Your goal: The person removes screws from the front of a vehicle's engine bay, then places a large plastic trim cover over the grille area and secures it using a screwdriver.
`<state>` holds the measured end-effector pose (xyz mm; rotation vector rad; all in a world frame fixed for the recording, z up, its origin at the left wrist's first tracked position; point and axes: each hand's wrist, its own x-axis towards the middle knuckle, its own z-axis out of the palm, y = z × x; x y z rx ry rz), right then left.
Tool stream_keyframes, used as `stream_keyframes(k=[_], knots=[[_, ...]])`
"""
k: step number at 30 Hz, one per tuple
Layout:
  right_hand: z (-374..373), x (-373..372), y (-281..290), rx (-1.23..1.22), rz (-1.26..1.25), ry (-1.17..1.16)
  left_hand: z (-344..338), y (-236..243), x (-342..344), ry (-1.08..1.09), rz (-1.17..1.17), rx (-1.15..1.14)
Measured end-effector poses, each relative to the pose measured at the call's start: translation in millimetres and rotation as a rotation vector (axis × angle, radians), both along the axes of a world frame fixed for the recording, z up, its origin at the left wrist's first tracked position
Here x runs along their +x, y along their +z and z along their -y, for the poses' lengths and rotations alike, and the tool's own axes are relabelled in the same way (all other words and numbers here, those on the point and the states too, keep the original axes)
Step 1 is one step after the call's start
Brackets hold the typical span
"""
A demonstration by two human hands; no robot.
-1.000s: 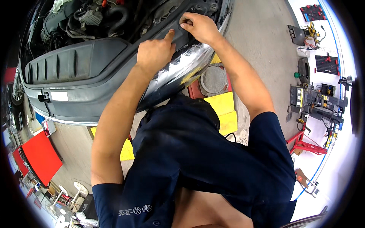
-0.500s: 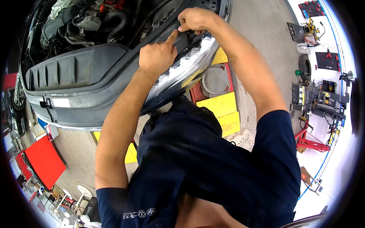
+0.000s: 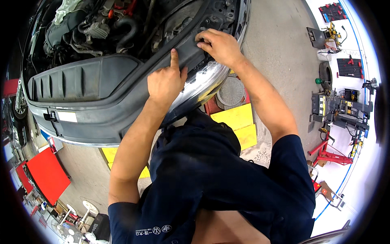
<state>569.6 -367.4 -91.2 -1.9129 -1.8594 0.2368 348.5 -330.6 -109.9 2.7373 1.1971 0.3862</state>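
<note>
A grey workshop floor [image 3: 276, 61] is spreading out around us, and a white wall [image 3: 367, 175] is closing it off on the right, where a black tool board [image 3: 349, 67], a tyre [image 3: 325, 71] and a red stand [image 3: 331, 153] are sitting. On the left, a large red panel [image 3: 48, 173] is leaning at a slant. Yellow plates [image 3: 233, 118] and a round grey plate [image 3: 231, 91] are lying on the floor ahead of us.

We are standing at the front corner of a car, looking into its uncovered engine bay, where a thick black hose [image 3: 130, 30] is curving beside the engine. The black plastic trim [image 3: 187, 53] is running along the edge of the bay, just above the shiny headlight [image 3: 201, 79], and both our hands are working over it.

Our left hand [image 3: 165, 83] is stretching its index finger onto the trim, with the thumb standing out sideways; its other fingers are folding under, so we cannot tell whether they are holding anything. Our right hand [image 3: 220, 48] is curving its fingers at the trim farther along, a narrow gap showing above the thumb; we cannot tell whether it is gripping anything.
</note>
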Motion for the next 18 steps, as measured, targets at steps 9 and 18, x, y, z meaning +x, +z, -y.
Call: stream_keyframes(k=[9,18], knots=[[-24,3,9,-0.204,-0.113,-0.001,-9,0,-10,-0.053,0.059,-0.014],[-7,27,32,-0.415,-0.981,-0.165,-7,0,-8,-0.041,0.016,-0.034]])
